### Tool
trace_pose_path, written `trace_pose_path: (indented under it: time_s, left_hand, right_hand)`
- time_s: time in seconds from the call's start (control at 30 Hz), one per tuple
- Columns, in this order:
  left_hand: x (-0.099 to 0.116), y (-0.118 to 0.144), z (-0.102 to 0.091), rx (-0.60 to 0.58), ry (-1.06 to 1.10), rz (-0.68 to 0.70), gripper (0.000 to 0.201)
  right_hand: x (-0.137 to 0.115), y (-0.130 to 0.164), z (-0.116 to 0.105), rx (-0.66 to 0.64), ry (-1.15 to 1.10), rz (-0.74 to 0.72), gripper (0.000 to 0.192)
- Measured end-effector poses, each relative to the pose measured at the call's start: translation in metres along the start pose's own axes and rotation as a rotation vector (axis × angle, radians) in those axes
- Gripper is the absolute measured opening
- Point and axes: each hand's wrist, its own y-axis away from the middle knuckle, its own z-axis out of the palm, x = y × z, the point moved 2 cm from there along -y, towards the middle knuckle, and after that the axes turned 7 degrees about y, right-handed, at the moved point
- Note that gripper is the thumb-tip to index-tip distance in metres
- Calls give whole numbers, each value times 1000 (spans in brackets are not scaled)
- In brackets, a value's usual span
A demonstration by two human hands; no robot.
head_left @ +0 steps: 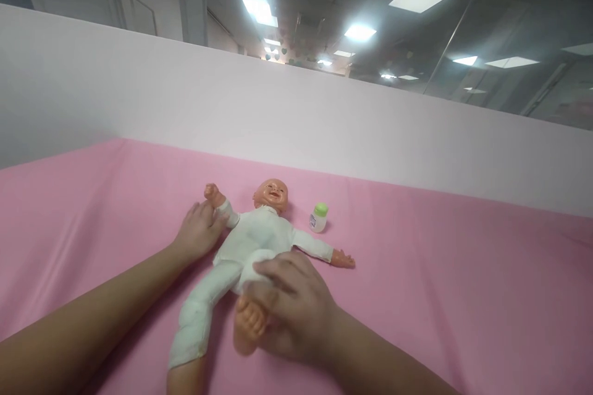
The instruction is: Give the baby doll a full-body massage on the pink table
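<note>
A baby doll [259,231] in a white cloth body lies on its back, arms spread and head towards the wall. My left hand [201,231] rests low beside the doll's arm at left, fingers stretched out and touching the sleeve near the wrist. Closed around the doll's other leg is my right hand [299,302]; that leg is bent up, its bare foot [250,324] pointing towards me. Part of this leg is hidden by my fingers. The other leg [197,321] lies straight, running out of view at the bottom.
A small bottle [318,218] with a green cap stands upright right of the doll's head. Pink cloth [417,296] covers the surface, with some creases. A white wall panel [301,117] rises behind it, below glass [500,37] showing ceiling lights.
</note>
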Motion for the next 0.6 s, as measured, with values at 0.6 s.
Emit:
trace_pose_path:
  time_s: [0.6]
  left_hand:
    - [4, 8, -15, -105, 122, -71, 53]
  right_hand:
    - [-17, 7, 20, -123, -228, -167, 22]
